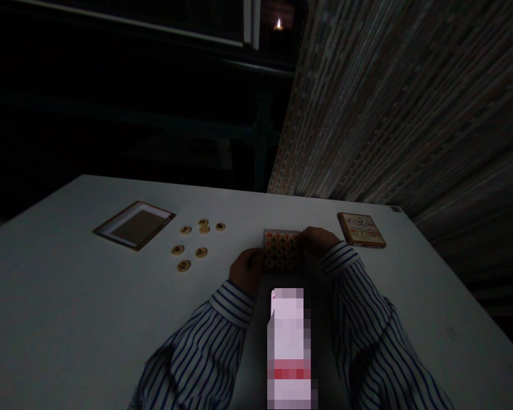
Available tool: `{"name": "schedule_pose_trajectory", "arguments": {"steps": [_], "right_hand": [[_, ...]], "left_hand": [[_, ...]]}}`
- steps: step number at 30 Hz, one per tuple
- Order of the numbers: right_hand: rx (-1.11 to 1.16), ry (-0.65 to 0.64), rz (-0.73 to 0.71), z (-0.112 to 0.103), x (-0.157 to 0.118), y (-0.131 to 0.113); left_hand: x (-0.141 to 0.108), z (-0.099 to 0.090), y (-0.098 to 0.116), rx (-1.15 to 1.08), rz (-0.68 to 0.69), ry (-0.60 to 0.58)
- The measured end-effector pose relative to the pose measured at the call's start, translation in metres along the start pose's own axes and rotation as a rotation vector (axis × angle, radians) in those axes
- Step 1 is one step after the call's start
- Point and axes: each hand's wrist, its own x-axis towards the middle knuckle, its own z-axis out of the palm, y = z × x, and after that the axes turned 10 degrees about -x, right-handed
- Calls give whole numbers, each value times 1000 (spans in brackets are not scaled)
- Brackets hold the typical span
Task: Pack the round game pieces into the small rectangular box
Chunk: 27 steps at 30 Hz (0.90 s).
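Between my two hands a small box (283,250) holds rows of round wooden pieces, some with red marks and others dark. My left hand (247,271) grips its left side, fingers curled and partly in shadow. At the box's upper right corner, my right hand (318,241) is closed on the edge. Several loose round pieces with dark characters, such as one piece (201,252), lie on the white table left of the box. One pale piece (204,230) shows no clear mark.
An open shallow tray or lid (139,225) lies at the left. A flat printed box (362,230) rests at the right. A bright, pixelated object (289,341) is between my forearms. String curtains (346,97) hang behind the table (89,307).
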Motion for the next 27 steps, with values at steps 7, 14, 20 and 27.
{"name": "schedule_pose_trajectory", "arguments": {"steps": [7, 14, 20, 27], "right_hand": [[7, -6, 7, -2, 0, 0], [27, 13, 21, -4, -2, 0], [14, -11, 10, -4, -1, 0], [3, -13, -8, -2, 0, 0]], "left_hand": [[0, 0, 2, 4, -17, 13], [1, 0, -3, 15, 4, 8], [0, 1, -1, 19, -6, 2], [1, 0, -1, 45, 25, -6]]}}
